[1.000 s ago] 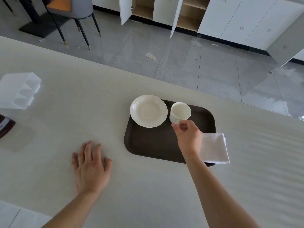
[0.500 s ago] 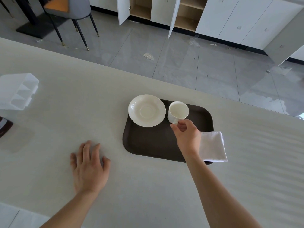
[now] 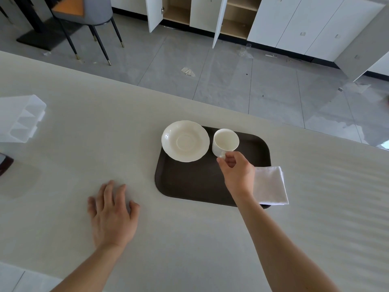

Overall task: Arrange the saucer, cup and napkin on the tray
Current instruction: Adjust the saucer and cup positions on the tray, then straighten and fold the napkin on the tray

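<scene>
Head view, looking down onto a pale table (image 3: 189,239) with a dark brown tray (image 3: 189,186) as the landmark. On the tray's far left corner, a cream saucer (image 3: 185,141), scalloped rim spilling slightly past the tray's far and left edges. Just right of the saucer, on the tray's far half, a white cup (image 3: 225,142), upright, empty, close beside the saucer, contact unclear. At the cup's near side, the right hand (image 3: 237,172), thumb and fingers pinched closed on the cup's handle, forearm crossing the tray's near right part. On the tray's near right corner, a folded white napkin (image 3: 271,185), overhanging the tray's right edge and partly hidden behind the right hand. Left of the tray and nearer the viewer, the left hand (image 3: 112,216), flat on the table, palm down, fingers spread loosely, holding nothing. Far left of the tray, a clear plastic box (image 3: 20,118) with dividers. Beyond the tray, past the table's far edge, grey floor tiles, a chair (image 3: 84,15) and white cupboards (image 3: 294,20), some doors open.
</scene>
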Tool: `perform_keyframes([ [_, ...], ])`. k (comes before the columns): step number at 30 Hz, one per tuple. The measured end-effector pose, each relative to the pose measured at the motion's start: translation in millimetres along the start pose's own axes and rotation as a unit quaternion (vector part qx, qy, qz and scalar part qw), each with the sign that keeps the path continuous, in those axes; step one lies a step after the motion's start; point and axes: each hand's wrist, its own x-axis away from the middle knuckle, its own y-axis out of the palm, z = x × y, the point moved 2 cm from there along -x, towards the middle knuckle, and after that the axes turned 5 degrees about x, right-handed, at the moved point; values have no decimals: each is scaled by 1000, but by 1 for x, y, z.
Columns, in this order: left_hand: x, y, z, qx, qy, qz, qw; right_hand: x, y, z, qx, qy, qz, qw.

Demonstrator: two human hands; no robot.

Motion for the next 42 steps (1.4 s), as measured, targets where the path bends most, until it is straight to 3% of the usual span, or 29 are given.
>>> perform_keyframes([
  [12,0,0,0,8,2,-9,1000,6,-13,-1,-31,28,-11,999],
  [21,-1,-15,19,91,-21,-14,995,26,-95,33,3,21,52,998],
  [25,17,-18,72,140,90,-8,986,25,-128,51,35,24,75,996],
  [30,31,-18,162,223,226,-39,947,24,-140,70,91,15,78,993],
  [35,36,4,233,263,208,-147,931,20,-135,87,174,62,12,983],
  [42,40,31,280,241,161,-209,934,13,-131,102,195,135,-77,968],
])
